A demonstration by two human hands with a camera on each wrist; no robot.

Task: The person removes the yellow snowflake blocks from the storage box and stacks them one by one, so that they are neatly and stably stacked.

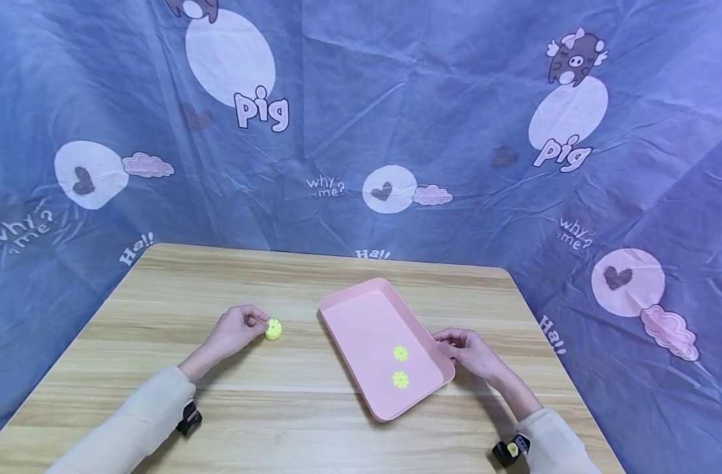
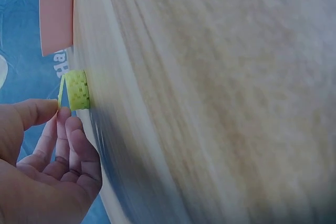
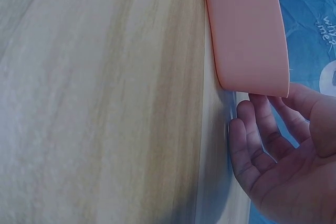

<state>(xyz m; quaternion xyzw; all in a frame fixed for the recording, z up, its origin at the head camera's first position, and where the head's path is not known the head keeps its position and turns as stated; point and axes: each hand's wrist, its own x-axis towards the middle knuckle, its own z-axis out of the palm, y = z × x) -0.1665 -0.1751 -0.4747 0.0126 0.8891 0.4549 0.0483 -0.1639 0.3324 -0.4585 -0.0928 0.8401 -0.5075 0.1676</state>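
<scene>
My left hand (image 1: 235,332) pinches one thin yellow-green notched disc (image 2: 61,90) between thumb and forefinger. That disc leans at the face of a short stack of matching discs (image 2: 79,89) standing on the table left of the tray. The other left fingers curl loosely below. Two more flower-like discs, one nearer (image 1: 400,380) and one farther (image 1: 400,353), lie flat inside the pink tray (image 1: 361,329). At the tray's right side, my right hand (image 1: 469,352) grips the rim with thumb and fingertips. In the right wrist view, the tray wall (image 3: 249,35) hides part of those fingertips.
The wood-grain table (image 1: 266,434) carries the tray slightly right of its middle, turned at an angle. A blue printed cloth (image 1: 349,131) hangs behind and along both sides. Dark wrist cameras sit on the left sleeve (image 1: 153,408) and right sleeve (image 1: 556,444).
</scene>
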